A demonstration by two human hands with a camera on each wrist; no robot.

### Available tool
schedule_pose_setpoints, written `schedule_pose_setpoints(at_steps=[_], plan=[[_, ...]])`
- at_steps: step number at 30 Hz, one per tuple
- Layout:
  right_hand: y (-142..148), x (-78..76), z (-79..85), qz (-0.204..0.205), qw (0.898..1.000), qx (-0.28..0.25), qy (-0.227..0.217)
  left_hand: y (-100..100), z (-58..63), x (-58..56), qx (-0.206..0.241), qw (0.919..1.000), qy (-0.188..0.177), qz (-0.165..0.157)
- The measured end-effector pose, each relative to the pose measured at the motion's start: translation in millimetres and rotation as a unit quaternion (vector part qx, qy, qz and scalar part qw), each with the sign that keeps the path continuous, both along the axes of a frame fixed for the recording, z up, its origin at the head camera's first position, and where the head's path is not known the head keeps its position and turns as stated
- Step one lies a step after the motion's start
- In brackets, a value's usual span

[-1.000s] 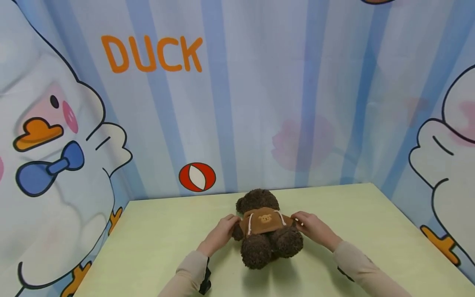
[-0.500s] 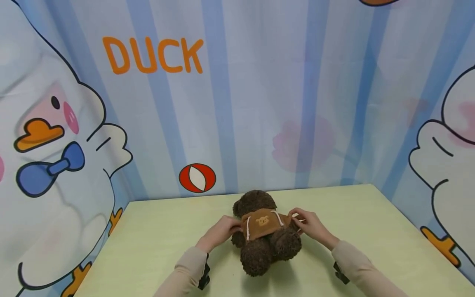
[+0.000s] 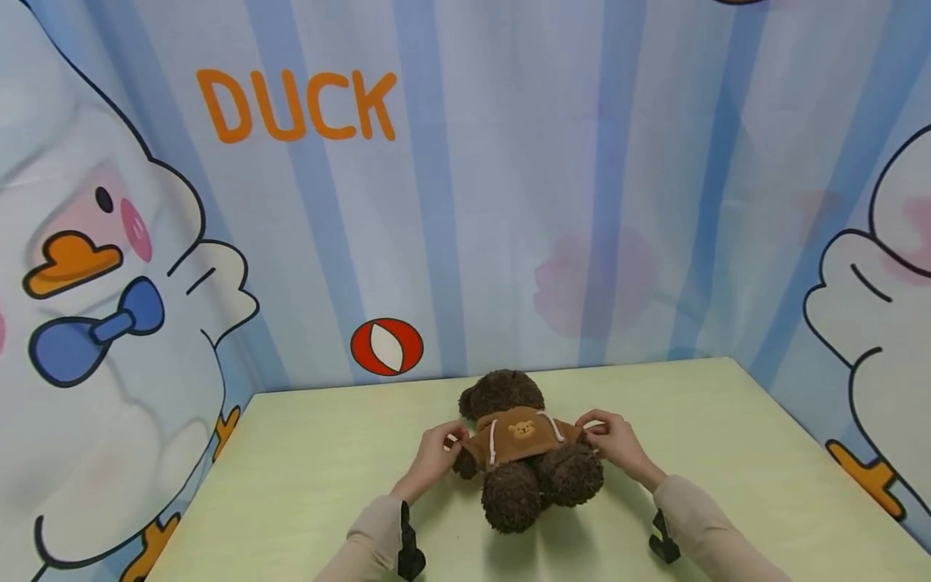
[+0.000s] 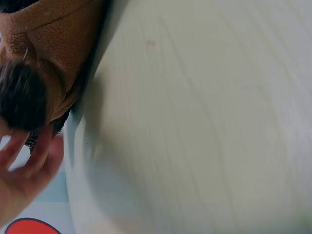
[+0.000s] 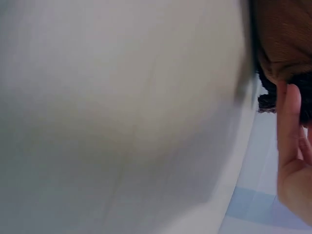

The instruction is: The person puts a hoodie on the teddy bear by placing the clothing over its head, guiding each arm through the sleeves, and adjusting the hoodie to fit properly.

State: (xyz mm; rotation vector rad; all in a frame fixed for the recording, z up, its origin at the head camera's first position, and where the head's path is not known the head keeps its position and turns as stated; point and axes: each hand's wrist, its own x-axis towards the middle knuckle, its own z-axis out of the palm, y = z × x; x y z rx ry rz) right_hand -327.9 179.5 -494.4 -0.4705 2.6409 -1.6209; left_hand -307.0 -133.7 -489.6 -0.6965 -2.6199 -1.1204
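A dark brown teddy bear (image 3: 502, 394) lies on its back in the head view, head towards the back of the table and feet towards me. It wears a brown hoodie (image 3: 522, 432) with white drawstrings and a small bear face on the front. My left hand (image 3: 435, 453) pinches the sleeve on the bear's left-hand side as I see it, beside the furry paw (image 4: 22, 96). On the opposite side my right hand (image 3: 617, 443) pinches the other sleeve cuff. In the right wrist view, its fingers (image 5: 288, 122) touch the sleeve's edge; the grip is partly cut off.
The pale yellow-green table (image 3: 320, 485) extends around the bear. A striped blue curtain (image 3: 502, 178) with duck prints and a red ball print hangs close behind the table's back edge and along both sides.
The bear swung its feet left and tilted, then turned back and now sits slightly further right. Both sleeves are now drawn outwards, and the hoodie's front is spread wider.
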Motion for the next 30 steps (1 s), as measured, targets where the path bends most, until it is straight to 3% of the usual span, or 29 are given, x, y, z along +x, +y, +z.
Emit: schedule_pose_setpoints(at_steps=[3,5,8,10,13,16,19,23,26,30], plan=[[1.5,-1.0,3.5,-0.005,0.995,-0.052,-0.083,-4.2,1.8,-2.7,0.049,0.9952,-0.079,-0.03],[2.3,-1.6,5.3,-0.006,0.991,-0.055,-0.119,-8.3,4.7,-3.3,0.078,0.9866,-0.132,-0.056],[3.7,-2.7,6.3,-0.007,0.987,-0.056,-0.152,-11.8,8.1,-4.4,0.102,0.9772,-0.172,-0.072],[4.9,-3.8,6.0,0.006,0.987,-0.051,-0.154,-11.2,9.2,-5.3,0.085,0.9812,-0.157,-0.073],[4.0,-4.6,5.9,0.013,0.99,-0.035,-0.138,-7.3,8.1,-6.9,0.027,0.9952,-0.071,-0.062],[2.2,-4.4,6.1,0.028,0.994,-0.011,-0.109,-4.9,5.5,-7.3,-0.016,0.999,0.009,-0.041],[0.7,-3.5,6.8,0.031,0.994,-0.012,-0.106,-5.4,1.9,-7.6,-0.021,0.999,0.022,-0.034],[0.2,-2.4,7.6,0.042,0.993,-0.03,-0.106,-9.2,-1.0,-6.1,0.035,0.9969,-0.064,-0.028],[0.5,-1.5,7.8,0.055,0.993,-0.044,-0.099,-12.3,-3.1,-3.6,0.086,0.9857,-0.145,-0.011],[1.2,-1.2,7.8,0.065,0.993,-0.046,-0.088,-14.8,-4.5,-1.4,0.122,0.9659,-0.227,-0.026]])
